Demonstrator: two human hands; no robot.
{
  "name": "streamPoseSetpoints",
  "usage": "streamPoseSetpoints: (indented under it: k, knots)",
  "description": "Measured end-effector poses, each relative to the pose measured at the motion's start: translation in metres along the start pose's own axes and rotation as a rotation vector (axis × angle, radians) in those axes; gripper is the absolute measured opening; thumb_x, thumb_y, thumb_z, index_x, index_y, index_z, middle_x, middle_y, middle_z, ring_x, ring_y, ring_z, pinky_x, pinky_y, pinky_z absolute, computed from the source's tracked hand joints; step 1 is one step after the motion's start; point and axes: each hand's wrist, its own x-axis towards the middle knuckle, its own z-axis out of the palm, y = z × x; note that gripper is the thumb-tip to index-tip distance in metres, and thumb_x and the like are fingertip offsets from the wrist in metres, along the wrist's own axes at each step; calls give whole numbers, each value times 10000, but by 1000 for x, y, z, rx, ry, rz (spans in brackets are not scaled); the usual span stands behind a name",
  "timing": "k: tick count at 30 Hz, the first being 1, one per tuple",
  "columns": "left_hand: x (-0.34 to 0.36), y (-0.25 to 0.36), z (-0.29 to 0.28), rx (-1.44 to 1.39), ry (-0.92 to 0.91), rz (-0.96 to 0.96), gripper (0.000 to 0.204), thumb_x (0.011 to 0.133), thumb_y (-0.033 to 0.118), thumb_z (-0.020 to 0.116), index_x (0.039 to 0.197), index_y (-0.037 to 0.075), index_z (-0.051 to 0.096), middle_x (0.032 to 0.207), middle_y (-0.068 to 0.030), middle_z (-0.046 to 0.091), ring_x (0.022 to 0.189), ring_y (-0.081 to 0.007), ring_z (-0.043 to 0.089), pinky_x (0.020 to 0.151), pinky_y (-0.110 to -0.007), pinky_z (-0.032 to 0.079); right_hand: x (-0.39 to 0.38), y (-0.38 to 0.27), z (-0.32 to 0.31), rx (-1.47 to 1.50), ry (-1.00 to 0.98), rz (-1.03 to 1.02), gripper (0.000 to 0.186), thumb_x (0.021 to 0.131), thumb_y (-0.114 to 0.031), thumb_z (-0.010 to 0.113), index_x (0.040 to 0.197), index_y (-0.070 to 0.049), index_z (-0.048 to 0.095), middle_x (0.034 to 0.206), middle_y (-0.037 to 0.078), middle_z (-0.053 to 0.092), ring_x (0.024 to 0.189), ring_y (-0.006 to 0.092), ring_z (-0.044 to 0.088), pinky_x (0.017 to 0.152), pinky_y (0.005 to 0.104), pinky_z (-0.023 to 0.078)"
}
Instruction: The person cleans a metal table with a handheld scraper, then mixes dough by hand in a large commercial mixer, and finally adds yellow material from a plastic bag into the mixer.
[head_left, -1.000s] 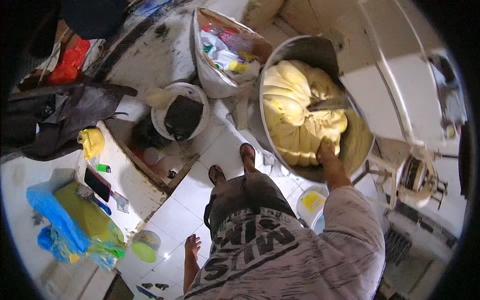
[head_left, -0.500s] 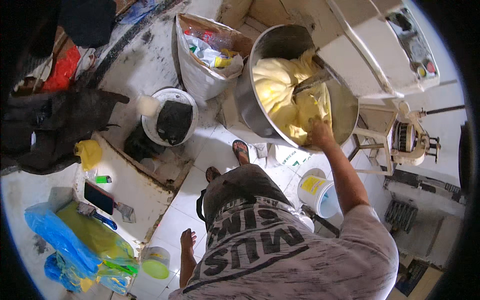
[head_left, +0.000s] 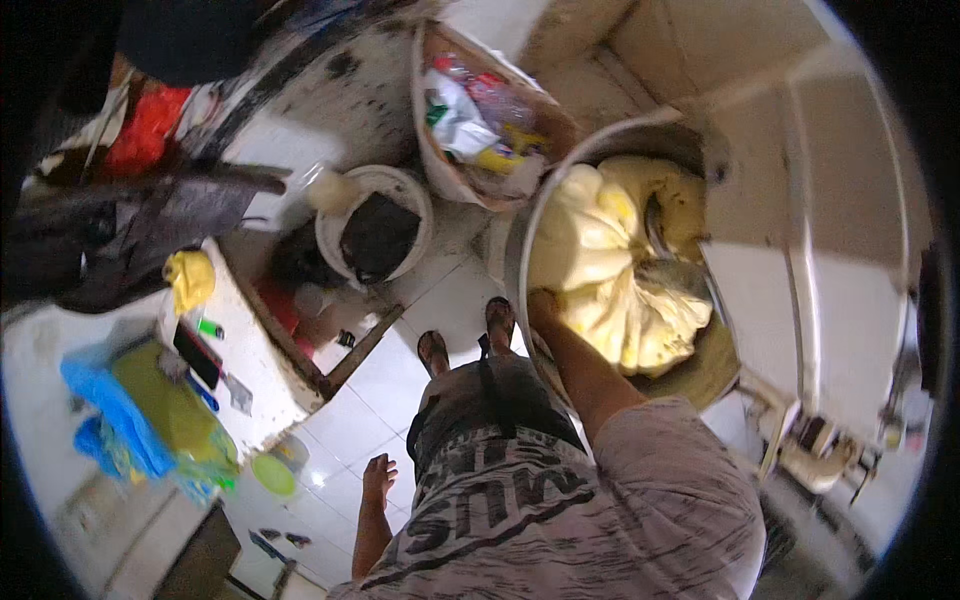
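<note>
A large metal mixing bowl (head_left: 524, 215) holds a big mass of pale yellow dough (head_left: 590, 235), with brighter yellow streaks and deep folds. A metal dough hook (head_left: 668, 270) runs into the folds. My right hand (head_left: 543, 312) is inside the bowl at its left wall, by the near-left edge of the dough. Its fingers are dim and blurred, so their grip does not show. Low at my left side hangs my left hand (head_left: 379, 478), fingers apart and holding nothing.
The pale mixer body (head_left: 760, 150) rises right of the bowl. A sack of wrappers (head_left: 440, 150) stands behind it, and a white bucket (head_left: 424, 232) with a black bag sits to the left. A worktop (head_left: 262, 375) carries a phone (head_left: 197, 355) and blue plastic (head_left: 115, 405).
My right hand has moved from the dough's near-right side to the bowl's left wall. The view has shifted, bringing the bowl closer. My left hand still hangs low.
</note>
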Motion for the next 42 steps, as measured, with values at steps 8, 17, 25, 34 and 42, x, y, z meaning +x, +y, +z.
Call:
streamPoseSetpoints:
  k: [8,17,25,34,42]
  knots:
    - [-34,-35,25,3,68,-88,411,865,376,484,1134,65,487,939,-68,607,757,-161,551,644,-328,421,16,137,16,-740,-387,-107,624,786,-501,469,1114,28,509,1158,270,474,1075,367,484,936,422,355]
    - [1,-53,-35,77,33,-10,443,860,386,487,1159,59,468,949,-85,600,790,-194,562,687,-371,429,-12,194,-78,-1036,-203,41,528,773,-437,506,1133,-50,517,1183,183,493,1094,290,491,920,395,379]
    - [68,-31,-80,85,-130,110,439,867,405,467,1188,107,435,1079,-109,568,898,-245,561,811,-410,410,-89,144,-156,-1142,302,122,467,761,-379,539,1150,-119,525,1206,105,509,1111,222,498,905,371,401]
    - [121,5,-128,293,-260,169,459,850,411,476,1198,115,437,1064,-75,579,871,-213,554,764,-378,397,-229,16,-141,-865,369,61,293,754,-242,494,990,-96,589,983,131,601,968,276,569,807,391,446]
    - [118,22,-97,305,-270,103,420,851,419,484,1174,150,460,1067,-49,575,910,-189,556,796,-354,411,-137,-57,-117,111,111,-656,575,794,-266,433,1291,10,348,1334,253,315,1227,346,336,1024,344,272]
